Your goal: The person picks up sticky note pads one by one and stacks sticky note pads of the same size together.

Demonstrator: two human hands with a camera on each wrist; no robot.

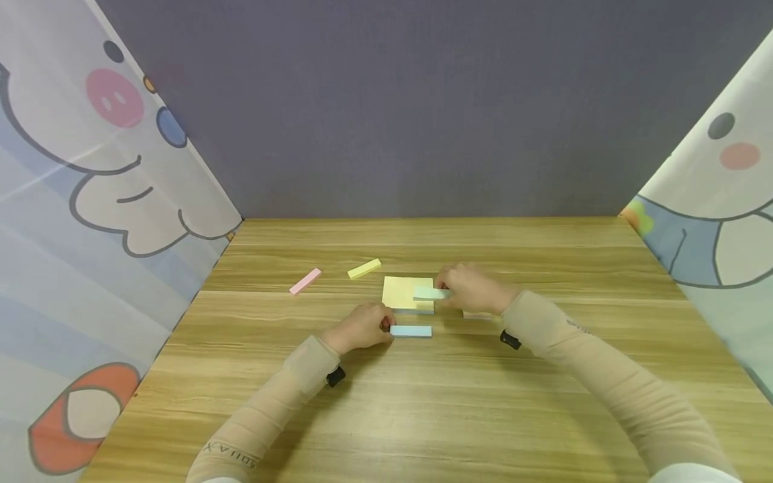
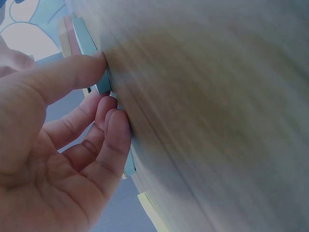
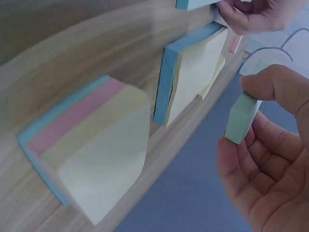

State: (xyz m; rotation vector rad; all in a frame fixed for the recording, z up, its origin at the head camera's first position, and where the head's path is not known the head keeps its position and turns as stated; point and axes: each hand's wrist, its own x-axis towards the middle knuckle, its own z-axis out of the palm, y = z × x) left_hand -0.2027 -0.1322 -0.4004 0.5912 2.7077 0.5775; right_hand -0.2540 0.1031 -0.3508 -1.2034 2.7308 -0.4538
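Observation:
My left hand (image 1: 362, 327) pinches the left end of a narrow light-blue sticky note pad (image 1: 413, 331) between thumb and fingers, low over the table. In the left wrist view the thumb presses the blue pad's end from one side, with fingertips on the other. My right hand (image 1: 474, 288) pinches a narrow light-green sticky note pad (image 3: 241, 120), held above a square sticky note pad (image 1: 401, 290) that is yellow on top and blue below. Close under the right hand lies another square pad stack (image 3: 108, 159) in cream, pink, green and blue layers, mostly hidden in the head view.
A narrow pink sticky note pad (image 1: 305, 281) and a narrow yellow one (image 1: 364, 269) lie apart at the back left of the wooden table (image 1: 423, 416). A grey panel (image 1: 423, 114) stands along the back edge, and printed cloths (image 1: 48, 268) hang at both sides.

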